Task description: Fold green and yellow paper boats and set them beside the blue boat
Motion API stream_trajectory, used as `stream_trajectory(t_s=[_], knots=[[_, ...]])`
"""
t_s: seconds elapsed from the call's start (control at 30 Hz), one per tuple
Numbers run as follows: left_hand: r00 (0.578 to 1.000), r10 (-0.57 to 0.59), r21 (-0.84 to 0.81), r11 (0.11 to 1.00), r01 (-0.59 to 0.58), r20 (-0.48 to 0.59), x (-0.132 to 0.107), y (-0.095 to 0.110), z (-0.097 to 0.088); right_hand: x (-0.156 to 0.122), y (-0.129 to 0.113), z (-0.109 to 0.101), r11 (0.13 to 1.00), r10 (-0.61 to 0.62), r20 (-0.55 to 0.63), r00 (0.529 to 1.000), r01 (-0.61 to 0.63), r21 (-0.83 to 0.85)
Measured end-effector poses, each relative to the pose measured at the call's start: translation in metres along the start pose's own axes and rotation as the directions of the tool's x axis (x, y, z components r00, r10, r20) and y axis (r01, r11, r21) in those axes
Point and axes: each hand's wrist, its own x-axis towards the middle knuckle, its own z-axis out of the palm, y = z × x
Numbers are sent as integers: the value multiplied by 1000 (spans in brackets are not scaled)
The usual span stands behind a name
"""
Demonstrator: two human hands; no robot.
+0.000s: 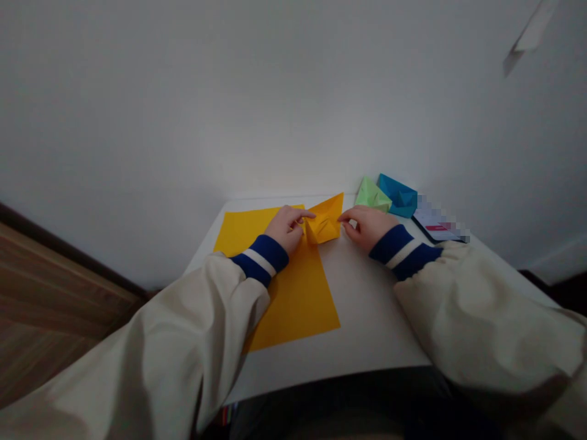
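Observation:
Between my two hands stands a folded orange-yellow paper boat (326, 226), near the far side of the white table. My left hand (288, 225) pinches its left end, with the forefinger lying along the paper. At the boat's right end, my right hand (364, 225) has thumb and fingertips closed on the edge. A flat yellow paper sheet (298, 299) lies beneath my left hand and forearm. Behind my right hand sit a light green paper boat (372, 195) and a blue paper boat (398, 195), side by side.
The white table (371, 318) meets a pale wall (288, 98) at its far edge. A phone or tablet (433, 223), partly blurred out, lies at the right beside the blue boat. Wooden furniture (55, 305) stands at the left.

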Motion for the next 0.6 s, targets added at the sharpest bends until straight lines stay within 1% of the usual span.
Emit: stream_trajectory(t_s=[0.03,0.1,0.13,0.17,0.27,0.33,0.43,0.53,0.6], knots=[[999,36,84,996,-37,15,0,0,-1,-1,-1,-1,999,-26,-19,999,27,27],[995,75,176,981,-85,65,0,1,-2,-4,-8,-5,991,-98,-51,994,102,85],[993,82,190,977,-98,88,0,2,-3,-6,-13,-7,983,-138,-35,990,141,120],[990,88,197,974,-108,108,0,3,-3,-8,-18,-9,978,-150,-28,988,153,140],[982,108,207,968,-140,156,1,6,-4,-14,-32,-12,976,-175,3,985,173,132],[976,120,211,965,-157,180,1,6,-3,-15,-36,-12,981,-164,-11,986,164,100],[968,152,201,961,-192,198,1,3,-1,-13,-33,-7,988,-138,-54,989,142,67],[961,202,181,955,-236,188,1,0,1,-8,-23,-1,994,-55,-84,995,62,85],[960,216,174,953,-246,175,0,-1,1,-6,-17,1,995,-8,-53,999,14,98]])
